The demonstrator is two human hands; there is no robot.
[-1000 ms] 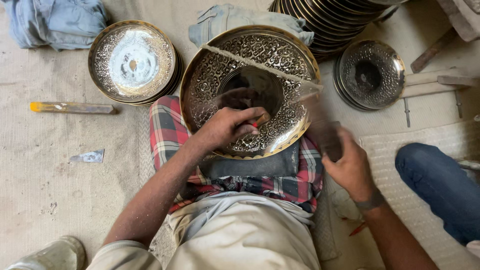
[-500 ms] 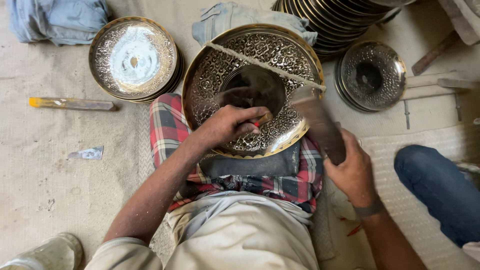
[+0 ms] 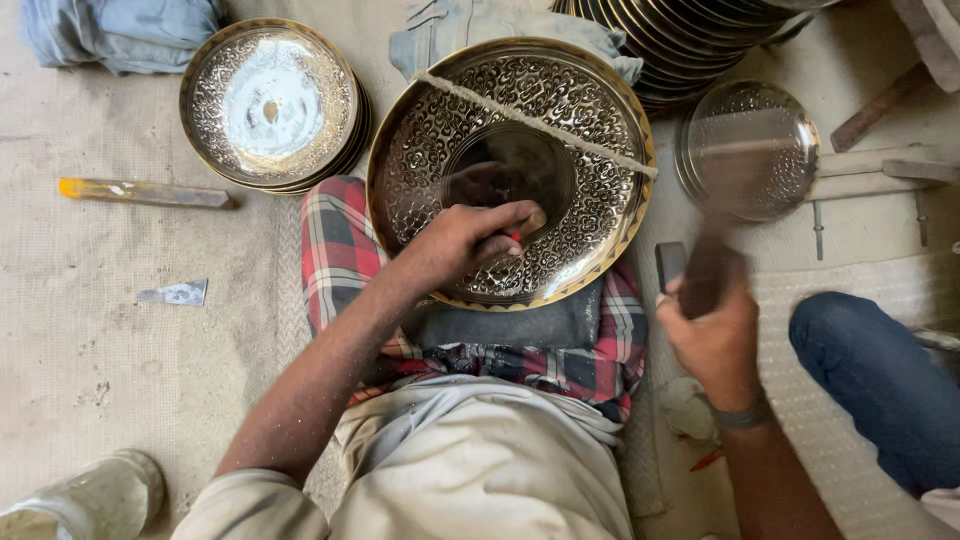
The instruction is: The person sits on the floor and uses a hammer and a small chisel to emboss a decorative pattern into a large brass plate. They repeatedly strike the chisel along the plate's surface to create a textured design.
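Note:
A large round brass plate with engraved patterns rests tilted on a dark pad over a red checked cloth on my lap. A cord crosses the plate's upper part. My left hand lies on the plate's lower middle and pinches a small chisel with a red mark. My right hand is right of the plate, gripping a dark hammer handle; the hammer's head is blurred by motion.
A stack of smaller engraved plates lies at upper left, another small plate at right, and a row of plates at the top. A yellow-tipped tool and a metal scrap lie on the floor. A blue-trousered knee is at right.
My right hand has swung the hammer up and away to the right of the plate. My left hand has stayed on the chisel in the same spot.

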